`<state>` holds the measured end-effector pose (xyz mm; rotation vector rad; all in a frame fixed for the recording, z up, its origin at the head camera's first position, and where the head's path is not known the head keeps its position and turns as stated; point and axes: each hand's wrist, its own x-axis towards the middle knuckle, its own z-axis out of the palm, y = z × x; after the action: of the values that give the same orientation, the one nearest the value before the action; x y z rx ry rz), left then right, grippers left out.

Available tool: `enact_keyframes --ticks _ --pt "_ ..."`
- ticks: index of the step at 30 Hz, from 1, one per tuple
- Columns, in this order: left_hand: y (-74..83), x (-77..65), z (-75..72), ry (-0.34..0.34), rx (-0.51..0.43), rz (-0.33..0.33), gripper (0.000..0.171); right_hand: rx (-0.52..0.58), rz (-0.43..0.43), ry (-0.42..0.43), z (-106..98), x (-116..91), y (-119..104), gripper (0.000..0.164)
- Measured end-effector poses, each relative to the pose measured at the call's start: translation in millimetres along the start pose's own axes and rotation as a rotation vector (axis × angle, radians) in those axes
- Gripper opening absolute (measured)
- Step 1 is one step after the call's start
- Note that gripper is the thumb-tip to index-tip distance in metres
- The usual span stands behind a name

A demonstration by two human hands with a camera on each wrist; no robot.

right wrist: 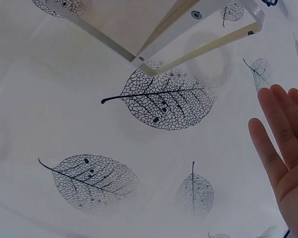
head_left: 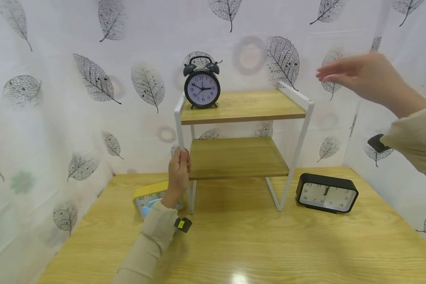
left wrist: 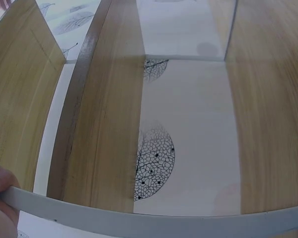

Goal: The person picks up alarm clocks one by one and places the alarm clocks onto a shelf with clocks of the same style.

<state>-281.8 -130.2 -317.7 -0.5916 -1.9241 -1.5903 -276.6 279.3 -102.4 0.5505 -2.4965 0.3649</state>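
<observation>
White post: front L upright of the shelf, near vert.; L hand was wrapped round it at approx. lower-board ht, fingers curled. L wrist view agreed: digits bent over the white bar at frame edge.

Shelf: lay to the R of that grip, boards running L–R away from it, so L hand had the near end only. Legs looked to be on the table.

Lower board: just beside L fingers, nothing seen on it.

Round clock: stood upright on L end of top board, up & slightly R of the grip. Key relation: L hand was nearer but busy w/ the post; free R hand was on the far side, w/ the bare R part of the board btwn.

R hand: raised in the air, R of & a bit abv. the top board, apart from it; fingers straight, holding nothing.

Yellow clock: on table, L of shelf, partly hid by L wrist; a light-blue item was in front, too covered to ID.

Black box clock: on table, R of shelf legs, below R hand, long side L–R.
</observation>
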Motion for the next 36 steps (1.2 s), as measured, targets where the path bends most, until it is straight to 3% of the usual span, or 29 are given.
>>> enact_keyframes --ticks 8,18,26,36 --pt "-1.6 0.7 -0.8 -0.002 -0.002 0.018 0.029 0.059 -0.014 0.117 18 -57 20 0.024" --pt "-0.2 1.5 -0.9 -0.007 -0.026 0.005 0.028 0.179 -0.081 0.141 85 -116 9 0.026" --pt "-0.4 2.1 -2.1 -0.009 -0.027 0.006 0.029 0.393 0.043 -0.007 148 -137 5 0.028" --pt "-1.6 2.3 -0.8 -0.004 -0.021 0.001 0.029 0.504 0.2 -0.174 214 -155 -3 0.03"
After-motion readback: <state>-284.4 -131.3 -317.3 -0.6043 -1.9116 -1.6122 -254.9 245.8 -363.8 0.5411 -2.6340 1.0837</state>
